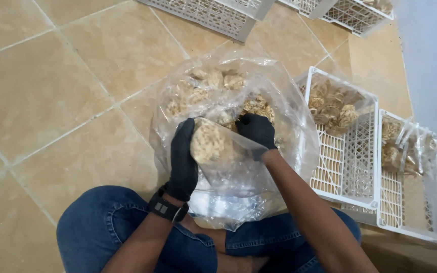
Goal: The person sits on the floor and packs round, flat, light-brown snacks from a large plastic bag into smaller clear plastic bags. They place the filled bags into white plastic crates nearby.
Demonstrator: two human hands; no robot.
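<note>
A big clear plastic bag (284, 126) full of pale brown dried noodle clumps (213, 81) lies open on the tiled floor in front of my crossed legs. My left hand (183, 162), in a black glove, holds a small clear bag with a noodle block (208, 143) in it. Reaching into the big bag, my right hand (257, 130), also black-gloved, closes its fingers on noodle clumps there. A dark watch sits on my left wrist.
Two white slatted plastic crates (352, 156) stand to the right, holding small filled bags of noodles (332, 108). More white crates (213, 15) sit at the top. A pale wall (431, 65) runs along the right. Beige floor tiles (51, 101) spread to the left.
</note>
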